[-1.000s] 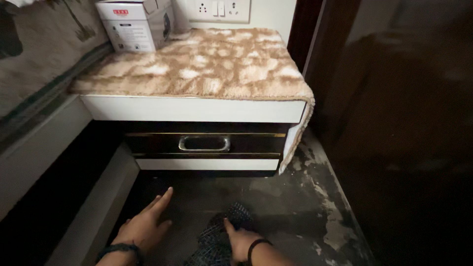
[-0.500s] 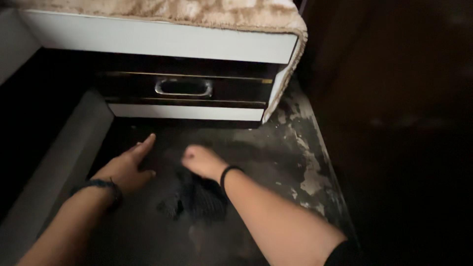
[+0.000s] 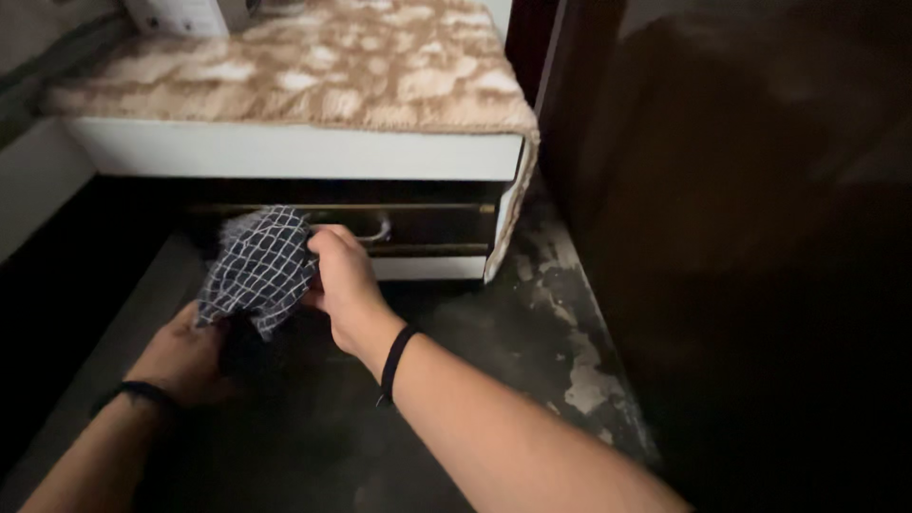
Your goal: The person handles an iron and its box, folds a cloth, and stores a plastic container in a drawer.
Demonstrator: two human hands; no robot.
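Your cloth [image 3: 258, 271], dark with a white grid, was on the floor [image 3: 475, 380] half a second ago; now it is lifted in front of the drawer [image 3: 427, 228]. Right hand [image 3: 344, 280] pinches its upper edge. Left hand [image 3: 190, 356] grasps the lower bunched end from beneath. So the cloth is off the ground, held between both hands.

Around: nightstand [image 3: 285, 150] with beige fur cover [image 3: 313, 66], metal handle [image 3: 375, 233] partly hidden behind your right hand, white box [image 3: 185, 14] on top. Floor paint flaking at right.
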